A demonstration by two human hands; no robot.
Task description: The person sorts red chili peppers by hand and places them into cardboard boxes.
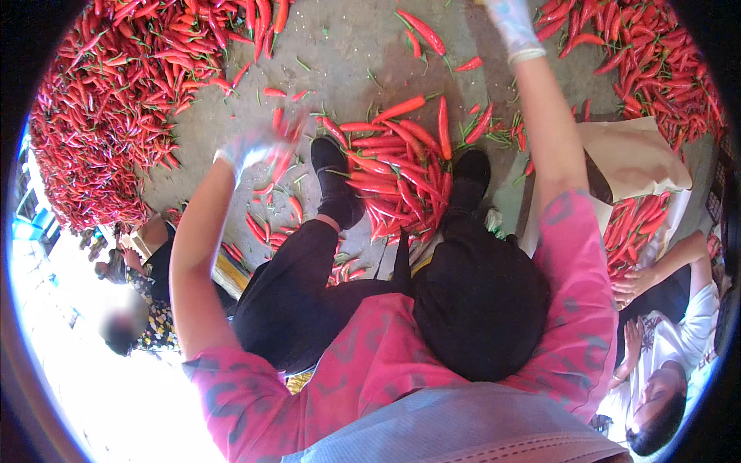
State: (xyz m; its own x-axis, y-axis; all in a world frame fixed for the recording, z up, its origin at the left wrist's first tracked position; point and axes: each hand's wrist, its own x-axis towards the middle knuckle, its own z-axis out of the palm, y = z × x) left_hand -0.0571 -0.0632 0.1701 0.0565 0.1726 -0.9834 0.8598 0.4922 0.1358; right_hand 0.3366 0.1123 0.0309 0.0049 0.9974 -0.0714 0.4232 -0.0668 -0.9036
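My left hand point(257, 149), in a pale glove, is blurred over the concrete floor left of my shoes, with red chili peppers point(285, 156) held at its fingers. My right hand point(512, 20), gloved too, reaches far out at the top edge; its fingers are cut off by the frame, so what it holds is not seen. Between my black shoes lies a heap of long red chili peppers with green stems point(399, 168). Loose peppers point(425, 32) and bits of stem are scattered on the floor around it.
Large piles of red peppers lie at the upper left point(116, 116) and upper right point(666, 63). A paper-lined container point(631, 153) with peppers stands at my right, beside a person in white point(660, 341) whose hand touches it. Another person point(147, 295) sits at the left.
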